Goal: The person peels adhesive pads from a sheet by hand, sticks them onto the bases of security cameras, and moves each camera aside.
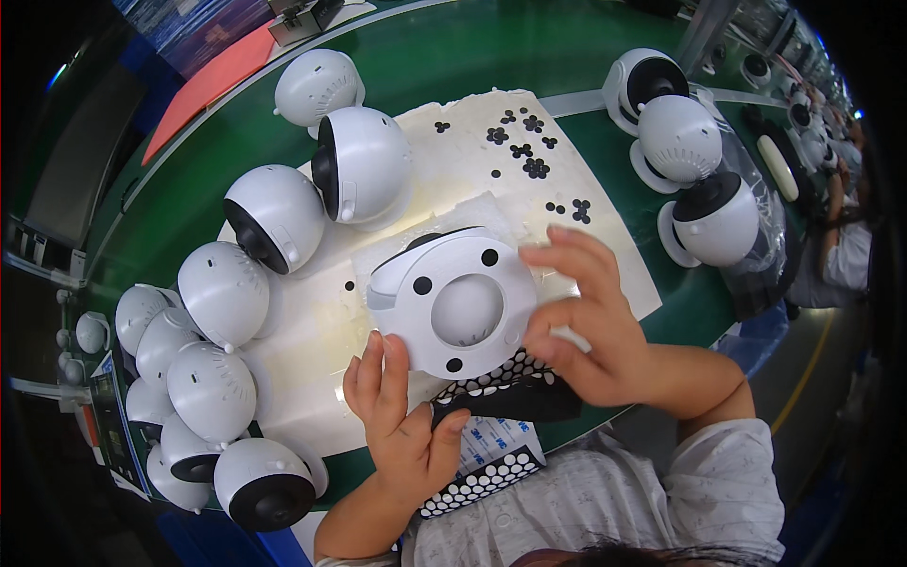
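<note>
A white dome camera (pixel 515 312) sits in front of me with its flat ring-shaped base facing up. Three round black pads show on that base. My left hand (pixel 404 430) is at its lower left, fingertips against the rim. Between that hand's thumb and fingers goes the end of a curled black sheet of round pads (pixel 524 402), dotted white along its edge. My right hand (pixel 595 331) is by the camera's right side, fingers spread and curved, with nothing visible in them. A white foam sheet (pixel 364 269) lies under the camera.
Several white dome cameras (pixel 225 295) crowd the left side, and more (pixel 680 137) stand at the right. Loose black pads (pixel 536 168) are scattered on the pale sheet (pixel 453 151) over the green table (pixel 453 52). Another dotted strip (pixel 482 484) lies at my lap.
</note>
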Motion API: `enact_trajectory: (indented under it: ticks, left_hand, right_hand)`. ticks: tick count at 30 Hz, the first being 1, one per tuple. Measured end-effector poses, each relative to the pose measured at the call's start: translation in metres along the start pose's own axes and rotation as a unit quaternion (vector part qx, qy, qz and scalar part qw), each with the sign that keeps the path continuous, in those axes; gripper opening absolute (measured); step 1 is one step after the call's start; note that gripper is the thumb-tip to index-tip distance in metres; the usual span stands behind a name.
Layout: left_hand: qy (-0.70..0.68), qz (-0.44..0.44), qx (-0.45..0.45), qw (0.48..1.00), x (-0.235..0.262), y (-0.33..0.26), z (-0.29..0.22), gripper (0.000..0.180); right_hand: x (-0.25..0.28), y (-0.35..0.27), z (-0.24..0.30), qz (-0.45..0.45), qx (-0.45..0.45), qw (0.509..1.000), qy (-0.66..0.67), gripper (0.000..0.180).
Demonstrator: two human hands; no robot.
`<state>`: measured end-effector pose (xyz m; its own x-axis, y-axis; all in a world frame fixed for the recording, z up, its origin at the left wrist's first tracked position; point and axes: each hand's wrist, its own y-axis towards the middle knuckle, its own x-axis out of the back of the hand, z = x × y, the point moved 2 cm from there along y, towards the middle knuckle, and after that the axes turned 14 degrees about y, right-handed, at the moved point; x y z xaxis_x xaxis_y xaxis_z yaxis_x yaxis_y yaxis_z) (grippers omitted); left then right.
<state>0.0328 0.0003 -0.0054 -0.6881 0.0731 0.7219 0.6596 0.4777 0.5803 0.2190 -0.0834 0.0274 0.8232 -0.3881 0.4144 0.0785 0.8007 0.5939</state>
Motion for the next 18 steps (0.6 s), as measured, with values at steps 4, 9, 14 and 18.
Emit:
enact_trajectory:
  ticks: [4, 9, 14, 18]
  left_hand:
    - [0.017, 0.003, -0.005, 1.0, -0.0011, 0.0012, -0.0003, 0.033]
    - [0.023, 0.0, -0.001, 1.0, 0.0006, 0.0005, -0.0005, 0.032]
    - [0.03, 0.013, -0.001, 0.999, -0.0012, 0.0009, -0.0003, 0.03]
    - [0.032, 0.02, 0.001, 0.999, 0.0, 0.0013, -0.0024, 0.029]
  right_hand:
    - [0.0004, 0.0032, -0.0069, 0.03, -0.073, 0.997, 0.002, 0.003]
    - [-0.0019, 0.0056, -0.0052, 0.039, -0.07, 0.997, 0.0, 0.002]
    - [-0.0003, 0.0041, -0.007, 0.055, -0.066, 0.996, -0.024, 0.005]
    - [-0.0012, 0.0013, -0.0073, 0.011, -0.02, 0.996, -0.081, 0.007]
